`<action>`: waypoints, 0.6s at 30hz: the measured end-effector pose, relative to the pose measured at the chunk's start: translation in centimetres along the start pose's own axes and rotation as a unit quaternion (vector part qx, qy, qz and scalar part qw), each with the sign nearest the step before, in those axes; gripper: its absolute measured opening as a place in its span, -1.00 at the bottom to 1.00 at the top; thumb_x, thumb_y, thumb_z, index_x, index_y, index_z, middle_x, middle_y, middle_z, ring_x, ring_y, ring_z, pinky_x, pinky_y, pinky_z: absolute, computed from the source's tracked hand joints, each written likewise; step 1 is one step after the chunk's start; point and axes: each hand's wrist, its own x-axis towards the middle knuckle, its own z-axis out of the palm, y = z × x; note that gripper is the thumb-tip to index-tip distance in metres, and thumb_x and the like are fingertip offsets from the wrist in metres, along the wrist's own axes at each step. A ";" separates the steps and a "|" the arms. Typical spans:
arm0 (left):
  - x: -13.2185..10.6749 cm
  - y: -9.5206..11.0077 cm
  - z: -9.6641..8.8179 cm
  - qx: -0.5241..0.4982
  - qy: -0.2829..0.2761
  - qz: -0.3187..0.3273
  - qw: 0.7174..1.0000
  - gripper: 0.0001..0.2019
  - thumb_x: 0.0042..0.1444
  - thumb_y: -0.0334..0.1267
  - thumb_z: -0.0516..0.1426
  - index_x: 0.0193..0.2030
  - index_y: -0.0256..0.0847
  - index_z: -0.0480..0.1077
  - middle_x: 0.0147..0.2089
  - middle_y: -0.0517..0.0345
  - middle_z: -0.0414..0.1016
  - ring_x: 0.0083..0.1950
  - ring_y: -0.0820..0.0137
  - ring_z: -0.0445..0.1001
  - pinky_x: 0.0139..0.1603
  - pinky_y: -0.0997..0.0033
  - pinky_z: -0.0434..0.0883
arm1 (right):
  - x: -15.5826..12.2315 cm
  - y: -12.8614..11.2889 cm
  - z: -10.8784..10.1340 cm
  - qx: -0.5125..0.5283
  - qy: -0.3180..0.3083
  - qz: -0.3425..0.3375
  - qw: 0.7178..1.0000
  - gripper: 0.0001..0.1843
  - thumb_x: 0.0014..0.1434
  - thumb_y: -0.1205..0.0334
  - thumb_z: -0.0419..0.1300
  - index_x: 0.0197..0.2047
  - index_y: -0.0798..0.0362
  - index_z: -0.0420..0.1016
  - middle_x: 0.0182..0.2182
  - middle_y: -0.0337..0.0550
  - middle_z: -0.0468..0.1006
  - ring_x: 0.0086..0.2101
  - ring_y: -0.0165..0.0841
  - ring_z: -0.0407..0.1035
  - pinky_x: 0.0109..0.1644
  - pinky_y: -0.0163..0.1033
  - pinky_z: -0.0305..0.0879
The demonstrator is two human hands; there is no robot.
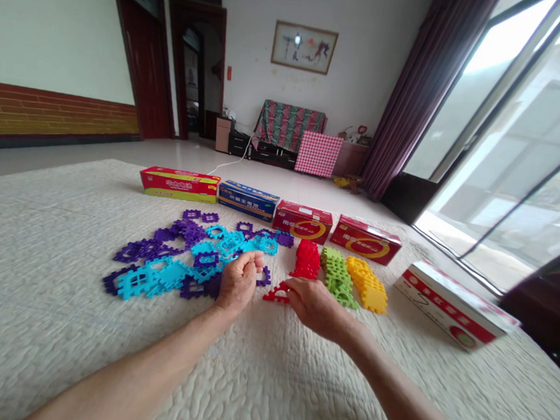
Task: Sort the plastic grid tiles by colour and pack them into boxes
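My left hand [239, 279] is curled with its fingers closed, hovering beside a loose heap of purple and blue plastic tiles [188, 255]; whether anything is in it I cannot make out. My right hand [312, 304] pinches a red tile [277, 292] that lies on the white quilt [54, 284]. Just beyond it stands a row of red tiles [307, 259], then a green row [337, 275] and a yellow row [367, 283], each packed on edge.
Several flat boxes line the far side of the tiles: a red and yellow one [179, 184], a blue one [248, 200], two red ones [302, 221] [365, 239]. A white and red box [455, 304] lies at the right. Large windows stand to the right.
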 end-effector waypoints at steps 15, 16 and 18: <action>0.0 -0.2 0.1 0.011 -0.015 0.003 1.000 -0.70 0.02 -0.28 0.00 -0.19 -0.25 0.50 -0.37 0.14 0.56 -0.36 0.41 0.53 -0.31 0.44 0.45 | 0.3 0.6 2.1 0.037 0.042 0.005 0.998 -0.73 -0.01 0.45 0.17 -0.18 0.09 0.47 -0.31 -0.14 0.48 -0.30 -0.37 0.38 -0.21 -0.32 0.24; 0.0 -0.2 0.1 0.011 -0.015 0.004 1.000 -0.70 0.02 -0.28 0.00 -0.19 -0.24 0.50 -0.37 0.14 0.56 -0.36 0.41 0.53 -0.32 0.44 0.45 | 0.4 0.7 2.1 0.040 0.038 0.005 0.998 -0.72 -0.02 0.45 0.17 -0.18 0.09 0.47 -0.31 -0.15 0.48 -0.30 -0.37 0.38 -0.21 -0.32 0.24; 0.0 -0.3 0.1 0.012 -0.014 0.008 1.000 -0.70 0.02 -0.29 0.00 -0.19 -0.24 0.50 -0.37 0.15 0.56 -0.37 0.41 0.53 -0.32 0.45 0.45 | 0.4 1.0 2.0 0.037 0.043 0.002 0.998 -0.69 -0.01 0.44 0.18 -0.14 0.08 0.46 -0.29 -0.14 0.48 -0.28 -0.36 0.38 -0.19 -0.30 0.25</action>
